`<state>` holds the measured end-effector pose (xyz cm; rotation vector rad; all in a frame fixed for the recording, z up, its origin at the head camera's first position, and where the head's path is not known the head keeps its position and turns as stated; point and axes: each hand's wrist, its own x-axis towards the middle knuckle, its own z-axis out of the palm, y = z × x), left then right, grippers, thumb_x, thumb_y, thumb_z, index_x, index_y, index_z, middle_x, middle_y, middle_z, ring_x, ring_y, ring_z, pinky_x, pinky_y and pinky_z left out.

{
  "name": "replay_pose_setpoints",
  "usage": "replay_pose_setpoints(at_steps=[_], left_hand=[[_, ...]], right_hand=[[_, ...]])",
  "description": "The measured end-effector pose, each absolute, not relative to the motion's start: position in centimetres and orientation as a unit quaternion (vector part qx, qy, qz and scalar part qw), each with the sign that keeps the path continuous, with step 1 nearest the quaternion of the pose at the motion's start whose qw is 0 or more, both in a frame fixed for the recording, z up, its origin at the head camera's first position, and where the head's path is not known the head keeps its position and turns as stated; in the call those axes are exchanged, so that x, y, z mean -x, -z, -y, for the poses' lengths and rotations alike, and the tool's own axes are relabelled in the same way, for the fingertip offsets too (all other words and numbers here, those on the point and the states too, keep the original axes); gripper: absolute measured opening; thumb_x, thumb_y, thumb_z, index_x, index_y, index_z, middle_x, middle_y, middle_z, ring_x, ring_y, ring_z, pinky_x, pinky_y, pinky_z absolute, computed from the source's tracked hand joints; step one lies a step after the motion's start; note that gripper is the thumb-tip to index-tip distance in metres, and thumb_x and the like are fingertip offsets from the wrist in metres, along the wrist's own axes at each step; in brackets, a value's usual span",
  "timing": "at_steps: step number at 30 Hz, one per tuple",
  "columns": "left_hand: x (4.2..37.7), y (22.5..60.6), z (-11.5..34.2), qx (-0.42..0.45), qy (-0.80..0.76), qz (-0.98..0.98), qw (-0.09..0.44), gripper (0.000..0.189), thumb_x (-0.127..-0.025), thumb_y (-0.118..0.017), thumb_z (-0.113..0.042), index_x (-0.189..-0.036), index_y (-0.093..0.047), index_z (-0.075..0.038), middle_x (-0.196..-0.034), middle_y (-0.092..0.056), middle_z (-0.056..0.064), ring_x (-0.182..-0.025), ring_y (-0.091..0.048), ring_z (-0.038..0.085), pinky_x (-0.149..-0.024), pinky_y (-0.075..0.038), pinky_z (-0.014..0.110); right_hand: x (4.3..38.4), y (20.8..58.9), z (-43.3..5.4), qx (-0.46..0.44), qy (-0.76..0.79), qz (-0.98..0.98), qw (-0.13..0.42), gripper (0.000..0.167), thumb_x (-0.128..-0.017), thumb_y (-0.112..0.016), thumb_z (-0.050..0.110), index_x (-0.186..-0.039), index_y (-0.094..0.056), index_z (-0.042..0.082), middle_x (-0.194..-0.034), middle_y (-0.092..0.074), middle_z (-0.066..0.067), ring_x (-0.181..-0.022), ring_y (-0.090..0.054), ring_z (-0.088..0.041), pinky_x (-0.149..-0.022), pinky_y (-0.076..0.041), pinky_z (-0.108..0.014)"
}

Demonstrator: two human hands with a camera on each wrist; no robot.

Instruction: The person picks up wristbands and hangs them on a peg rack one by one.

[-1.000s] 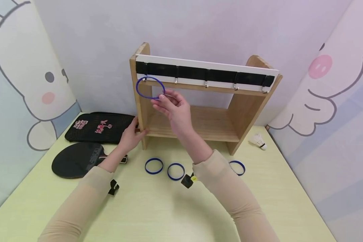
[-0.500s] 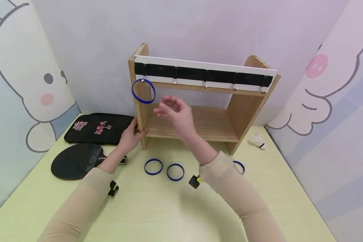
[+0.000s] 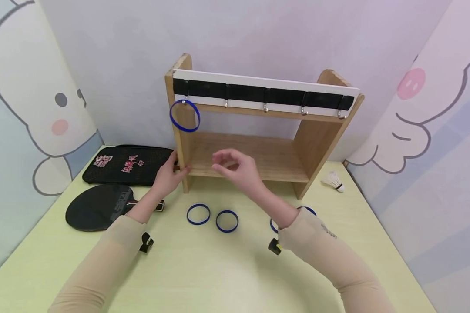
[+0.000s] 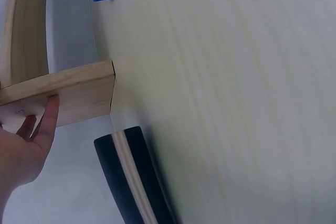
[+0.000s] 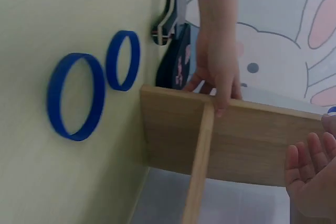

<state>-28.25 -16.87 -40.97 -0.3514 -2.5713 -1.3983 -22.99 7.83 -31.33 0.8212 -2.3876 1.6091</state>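
Note:
My left hand [image 3: 168, 176] grips the left side panel of a wooden shelf [image 3: 246, 156], thumb at the front edge and fingers on the outer face. A blue ring [image 3: 185, 129] hangs from the leftmost hook of the black hook strip [image 3: 286, 96] along the shelf's top front. Below and right of that ring, my right hand [image 3: 239, 169] is in the air before the shelf, fingers loosely bent and holding nothing. Two blue rings, one at the left [image 5: 123, 85] and one nearer [image 5: 76, 135] in the right wrist view, lie on the table. More blue [image 3: 273, 226] shows beside the right sleeve, partly hidden.
A black table tennis bat [image 3: 98, 208] and a black case [image 3: 113, 167] with red lettering lie left of the shelf. A shuttlecock [image 3: 333, 180] lies to its right. A wall stands close behind the shelf. The other hooks [image 3: 265, 108] carry no rings.
My right hand has let go of the blue ring, which now hangs on the leftmost hook, and has moved down and to the right. The left hand has stayed on the shelf.

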Motion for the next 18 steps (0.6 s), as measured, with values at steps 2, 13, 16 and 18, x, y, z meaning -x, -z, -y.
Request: replay_pose_setpoints(at_steps=[2,13,16,18], left_hand=[[28.3,40.9,16.9,0.119,0.472,0.868,0.097,0.072,-0.094,-0.058,-0.025,-0.151,-0.015,-0.013,-0.143,-0.038,0.022,-0.117,-0.052,0.042,-0.082,-0.053,0.053],[28.3,40.9,16.9,0.112,0.466,0.872,0.098,0.072,-0.094,-0.058,-0.025,-0.151,-0.015,-0.011,-0.142,-0.039,0.024,-0.116,-0.053,0.042,-0.081,-0.053,0.052],[28.3,41.0,16.9,0.114,0.466,0.871,0.103,0.072,-0.094,-0.058,-0.026,-0.151,-0.016,-0.012,-0.141,-0.039,0.023,-0.116,-0.053,0.042,-0.081,-0.053,0.052],[28.3,41.0,16.9,0.116,0.466,0.871,0.106,0.071,-0.094,-0.057,-0.026,-0.151,-0.017,-0.012,-0.141,-0.040,0.024,-0.115,-0.053,0.042,-0.081,-0.053,0.053]], right_hand=[[22.8,32.4,-8.4,-0.274,-0.513,0.811,0.067,0.026,-0.085,-0.070,0.021,-0.109,-0.066,0.010,-0.099,-0.069,0.000,-0.087,-0.064,-0.011,-0.075,-0.056,-0.031],[21.9,39.5,-11.1,-0.278,-0.417,0.865,0.026,0.021,-0.084,-0.073,0.017,-0.103,-0.069,0.009,-0.097,-0.069,-0.003,-0.085,-0.060,-0.012,-0.072,-0.054,-0.027],[21.8,41.1,-11.7,-0.283,-0.391,0.876,0.020,0.022,-0.082,-0.074,0.016,-0.102,-0.070,0.007,-0.093,-0.068,-0.002,-0.083,-0.059,-0.012,-0.069,-0.053,-0.023],[21.8,42.0,-12.0,-0.289,-0.376,0.880,0.019,0.021,-0.082,-0.074,0.014,-0.101,-0.070,0.005,-0.091,-0.067,-0.001,-0.082,-0.059,-0.012,-0.069,-0.052,-0.022]])
